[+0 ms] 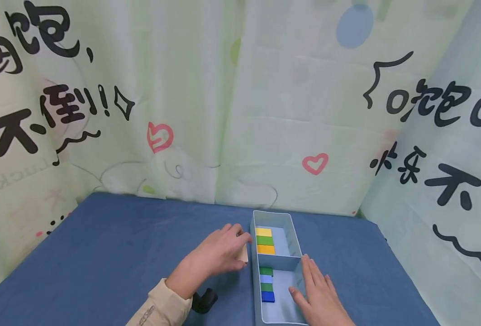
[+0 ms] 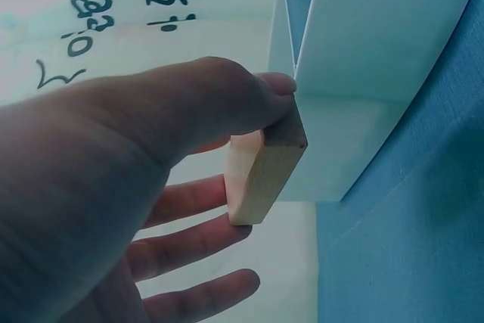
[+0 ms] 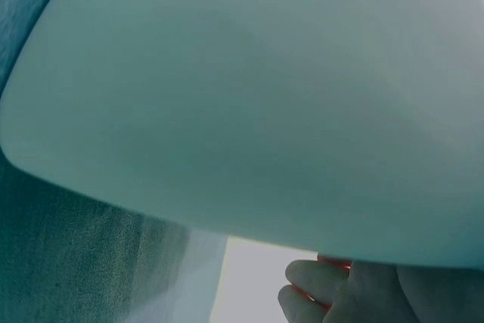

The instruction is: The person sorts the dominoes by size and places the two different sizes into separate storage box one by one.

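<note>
My left hand [image 1: 224, 249] pinches a pale wooden block [image 2: 276, 175] between thumb and fingers, just beside the left wall of a light blue two-compartment box [image 1: 285, 290]. In the left wrist view the block is tilted, with the thumb at its upper end. My right hand [image 1: 319, 294] lies at the box's right rim, near the divider, fingers straight. Along the left side of the far compartment sit a yellow block [image 1: 263, 232], a green block [image 1: 265, 240] and an orange block [image 1: 266, 249]. Several green and blue blocks [image 1: 266, 287] line the near compartment's left side.
The box stands on a blue cloth-covered table [image 1: 142, 253]. Behind and at both sides hangs a pale printed curtain [image 1: 264, 113]. A black strap-like piece [image 1: 204, 301] sits under the left wrist.
</note>
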`<action>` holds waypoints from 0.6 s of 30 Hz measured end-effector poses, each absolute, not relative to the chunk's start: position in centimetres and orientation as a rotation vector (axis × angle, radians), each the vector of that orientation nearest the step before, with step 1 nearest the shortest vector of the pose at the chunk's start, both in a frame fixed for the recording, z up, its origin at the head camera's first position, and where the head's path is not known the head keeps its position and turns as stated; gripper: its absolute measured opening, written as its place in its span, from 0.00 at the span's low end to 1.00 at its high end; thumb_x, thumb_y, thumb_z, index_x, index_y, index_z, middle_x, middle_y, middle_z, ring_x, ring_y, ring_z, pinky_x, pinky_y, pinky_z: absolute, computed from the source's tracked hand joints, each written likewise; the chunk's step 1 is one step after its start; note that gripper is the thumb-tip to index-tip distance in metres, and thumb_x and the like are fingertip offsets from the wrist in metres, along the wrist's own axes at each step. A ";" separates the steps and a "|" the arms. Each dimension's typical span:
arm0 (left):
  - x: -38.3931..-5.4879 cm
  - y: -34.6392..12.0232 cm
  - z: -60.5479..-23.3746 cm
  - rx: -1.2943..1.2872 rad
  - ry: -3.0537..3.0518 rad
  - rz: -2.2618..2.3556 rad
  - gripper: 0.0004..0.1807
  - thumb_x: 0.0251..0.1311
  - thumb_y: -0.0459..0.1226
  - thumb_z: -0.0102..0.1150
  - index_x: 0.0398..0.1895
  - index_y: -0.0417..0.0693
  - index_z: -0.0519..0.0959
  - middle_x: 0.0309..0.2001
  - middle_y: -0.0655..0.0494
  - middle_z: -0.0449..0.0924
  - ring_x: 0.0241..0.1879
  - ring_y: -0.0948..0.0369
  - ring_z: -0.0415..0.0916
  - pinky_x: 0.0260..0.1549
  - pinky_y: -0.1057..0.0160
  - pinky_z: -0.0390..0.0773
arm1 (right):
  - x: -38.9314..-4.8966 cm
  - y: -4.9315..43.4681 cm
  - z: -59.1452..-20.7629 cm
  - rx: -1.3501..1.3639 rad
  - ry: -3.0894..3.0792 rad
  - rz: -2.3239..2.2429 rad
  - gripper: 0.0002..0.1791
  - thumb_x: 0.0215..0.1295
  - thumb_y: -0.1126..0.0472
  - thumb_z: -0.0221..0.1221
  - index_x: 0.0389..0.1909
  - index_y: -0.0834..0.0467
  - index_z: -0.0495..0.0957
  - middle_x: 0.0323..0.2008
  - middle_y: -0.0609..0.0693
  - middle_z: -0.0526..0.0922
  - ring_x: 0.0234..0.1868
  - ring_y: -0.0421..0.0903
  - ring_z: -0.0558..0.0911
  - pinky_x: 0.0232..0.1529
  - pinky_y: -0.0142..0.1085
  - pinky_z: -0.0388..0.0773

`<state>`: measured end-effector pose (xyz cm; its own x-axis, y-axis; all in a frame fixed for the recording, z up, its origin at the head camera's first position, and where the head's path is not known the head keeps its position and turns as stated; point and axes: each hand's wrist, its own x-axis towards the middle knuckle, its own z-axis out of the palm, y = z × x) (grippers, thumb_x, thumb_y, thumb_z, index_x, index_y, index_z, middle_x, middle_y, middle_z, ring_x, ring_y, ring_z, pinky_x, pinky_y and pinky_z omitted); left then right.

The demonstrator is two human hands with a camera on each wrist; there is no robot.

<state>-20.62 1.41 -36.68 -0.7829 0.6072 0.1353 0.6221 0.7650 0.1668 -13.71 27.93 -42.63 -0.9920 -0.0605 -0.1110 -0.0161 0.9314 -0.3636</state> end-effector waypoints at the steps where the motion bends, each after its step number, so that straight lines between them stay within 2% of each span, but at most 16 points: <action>1: -20.7 1.5 -36.6 -1.015 -2.878 -0.301 0.23 0.56 0.49 0.70 0.56 0.59 0.77 0.53 0.56 0.74 0.47 0.60 0.69 0.42 0.62 0.78 | -13.7 27.9 -42.6 -0.064 2.973 -0.555 0.51 0.70 0.37 0.52 0.77 0.67 0.42 0.77 0.67 0.49 0.77 0.67 0.50 0.69 0.72 0.43; 10: -21.4 2.9 -36.1 -1.083 -2.819 -0.247 0.24 0.59 0.49 0.67 0.58 0.58 0.77 0.54 0.55 0.75 0.47 0.59 0.71 0.43 0.64 0.79 | -13.7 27.9 -42.5 -0.057 2.990 -0.522 0.52 0.69 0.36 0.53 0.77 0.67 0.43 0.77 0.67 0.48 0.78 0.66 0.47 0.69 0.71 0.39; 18: -21.8 4.7 -35.7 -1.075 -2.843 -0.160 0.24 0.60 0.50 0.66 0.59 0.58 0.77 0.55 0.56 0.75 0.48 0.60 0.71 0.44 0.64 0.79 | -13.4 27.9 -42.5 -0.099 3.019 -0.514 0.52 0.69 0.35 0.52 0.77 0.68 0.45 0.77 0.67 0.49 0.78 0.66 0.48 0.70 0.71 0.40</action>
<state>-21.83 4.72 -35.68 -0.7461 0.6533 0.1286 0.6636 0.7454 0.0631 -13.40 27.89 -42.50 -0.9949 -0.0763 -0.0653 -0.0504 0.9417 -0.3327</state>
